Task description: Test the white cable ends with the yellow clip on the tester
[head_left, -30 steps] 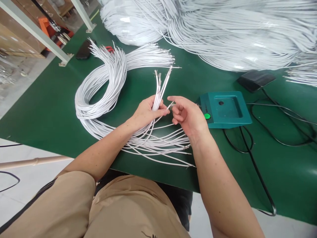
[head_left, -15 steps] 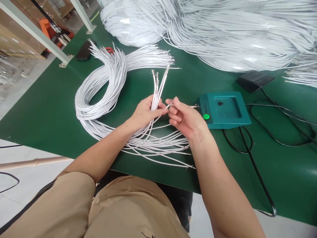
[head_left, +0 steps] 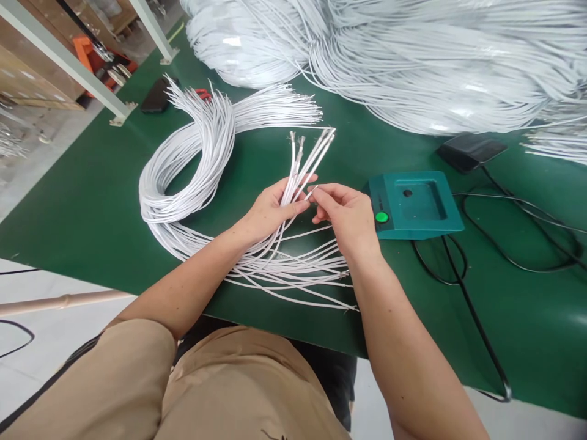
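Several white cables (head_left: 290,189) stand up out of my left hand (head_left: 270,211), which is closed around them; their frayed, stripped ends point up and away. My right hand (head_left: 351,217) pinches the tip of one cable (head_left: 310,194) close beside the left fingers. The held cables run back into a long looped bundle of white cables (head_left: 156,177) on the table. Loose cable ends (head_left: 316,269) fan out beneath my wrists. Just right of my right hand sits a teal device (head_left: 415,205) with a green button (head_left: 381,217) and a shallow recess on top.
A large heap of white cables (head_left: 435,67) covers the back of the green table (head_left: 92,201). Behind the device lies a black box (head_left: 472,151), with black cords (head_left: 472,305) trailing right. A dark object (head_left: 156,95) rests near the metal posts (head_left: 119,110) at left.
My right hand has turned palm-down and its fingers have closed on the cable tip. The cable ends in my left hand have tilted to the right.
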The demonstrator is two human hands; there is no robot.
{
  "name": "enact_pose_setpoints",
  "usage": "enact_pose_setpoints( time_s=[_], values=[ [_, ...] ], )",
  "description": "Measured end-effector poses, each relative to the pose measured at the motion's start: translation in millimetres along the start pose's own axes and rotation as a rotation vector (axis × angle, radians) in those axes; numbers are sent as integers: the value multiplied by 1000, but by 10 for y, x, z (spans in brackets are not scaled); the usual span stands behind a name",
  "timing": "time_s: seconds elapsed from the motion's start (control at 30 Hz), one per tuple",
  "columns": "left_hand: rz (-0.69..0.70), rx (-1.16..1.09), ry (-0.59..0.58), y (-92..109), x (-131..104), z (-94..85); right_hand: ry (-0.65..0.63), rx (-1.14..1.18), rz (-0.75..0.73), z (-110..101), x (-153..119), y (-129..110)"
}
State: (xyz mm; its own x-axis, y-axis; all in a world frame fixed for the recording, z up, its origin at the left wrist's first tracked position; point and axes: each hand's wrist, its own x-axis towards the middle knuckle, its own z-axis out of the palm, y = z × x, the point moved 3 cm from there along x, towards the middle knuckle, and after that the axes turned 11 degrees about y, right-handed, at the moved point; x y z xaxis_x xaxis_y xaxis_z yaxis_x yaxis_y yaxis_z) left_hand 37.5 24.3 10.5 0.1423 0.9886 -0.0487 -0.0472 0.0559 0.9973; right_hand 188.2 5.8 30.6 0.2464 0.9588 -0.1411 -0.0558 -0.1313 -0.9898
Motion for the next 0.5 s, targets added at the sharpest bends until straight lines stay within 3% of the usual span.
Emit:
enact_pose_setpoints(
  time_s=[0.07,0.23,0.43,0.5],
  values=[
    [-62,-32,-33,1,-7,10,37,-173,-125,-1,20,31],
    [-214,-128,-54,-3,3,24,178,-624,-597,17,18,56],
    [-268,-237,-37,-16,29,13,124,-863,-956,34,-39,25],
    [-259,-259,-26,-5,27,12,101,-873,-995,17,-42,-7]
  ],
)
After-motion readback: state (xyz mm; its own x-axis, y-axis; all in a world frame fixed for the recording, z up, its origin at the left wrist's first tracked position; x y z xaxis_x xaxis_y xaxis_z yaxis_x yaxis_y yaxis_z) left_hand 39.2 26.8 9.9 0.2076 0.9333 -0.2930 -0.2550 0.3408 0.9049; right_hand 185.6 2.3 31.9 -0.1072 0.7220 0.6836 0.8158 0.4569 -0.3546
